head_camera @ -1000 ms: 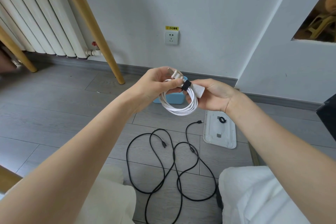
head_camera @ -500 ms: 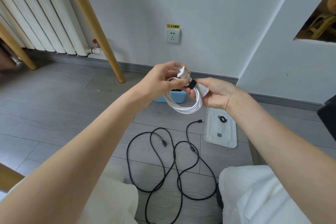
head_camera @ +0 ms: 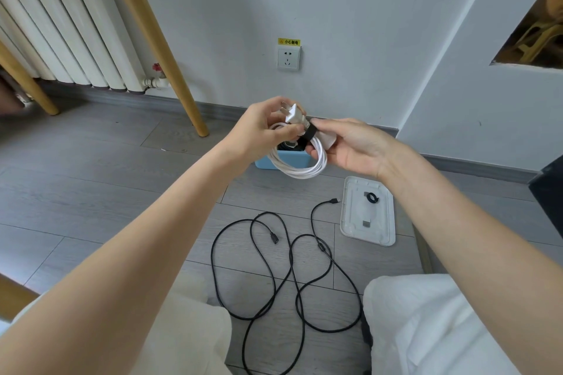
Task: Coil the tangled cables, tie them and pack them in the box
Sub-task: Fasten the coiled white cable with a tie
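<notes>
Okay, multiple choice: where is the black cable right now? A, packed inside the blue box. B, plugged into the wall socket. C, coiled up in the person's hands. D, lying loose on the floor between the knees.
D: the black cable sprawls in loose loops on the floor, while both hands hold the tied white cable.

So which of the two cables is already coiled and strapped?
The white cable, held in both hands above the blue box with a black strap around it. The black cable lies loose and tangled on the floor.
</notes>
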